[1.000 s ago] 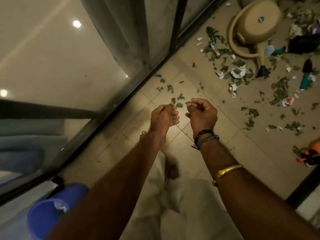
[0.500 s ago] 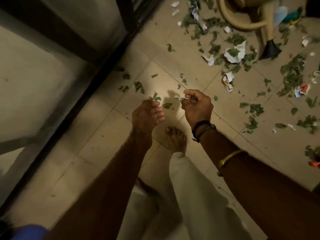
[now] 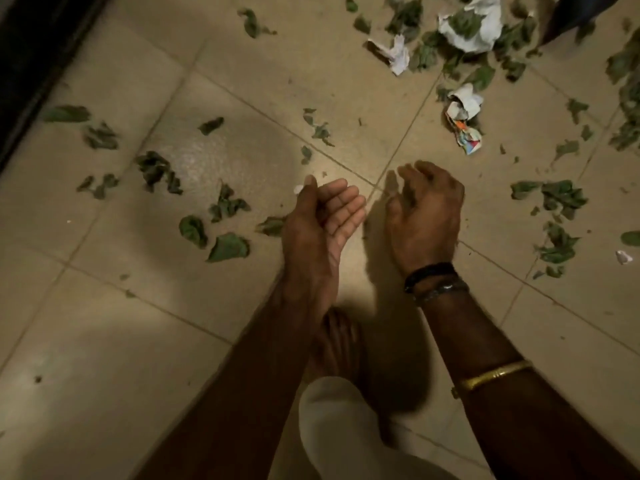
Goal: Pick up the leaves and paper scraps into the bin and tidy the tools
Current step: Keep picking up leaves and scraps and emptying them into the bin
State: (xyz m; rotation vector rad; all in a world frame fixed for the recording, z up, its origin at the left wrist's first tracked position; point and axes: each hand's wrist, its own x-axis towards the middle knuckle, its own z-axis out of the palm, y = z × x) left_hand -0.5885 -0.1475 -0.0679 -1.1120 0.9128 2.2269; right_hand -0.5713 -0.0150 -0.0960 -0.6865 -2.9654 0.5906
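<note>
Green leaves lie scattered over the beige tiled floor; the nearest ones point(image 3: 228, 245) are just left of my hands, and another cluster point(image 3: 557, 199) lies to the right. Crumpled paper scraps point(image 3: 465, 105) sit ahead, with a coloured one point(image 3: 469, 140) below them and a bigger white wad point(image 3: 474, 26) further off. My left hand point(image 3: 325, 216) is held palm up, cupped and empty, low over the floor. My right hand point(image 3: 426, 209) hovers beside it, palm down, fingers spread and loosely bent. A dark fleck shows under its fingers; I cannot tell whether it is held.
A dark door track point(image 3: 27, 64) runs along the far left edge. A black cone-shaped object point(image 3: 575, 12) pokes in at the top right. My bare foot point(image 3: 337, 344) and a pale trouser leg point(image 3: 332, 420) are directly below my hands. A tiny white scrap point(image 3: 623, 256) lies far right.
My view dropped closer to the floor. The left hand uncurled into an upturned palm. The right hand's pinching fist loosened into spread fingers.
</note>
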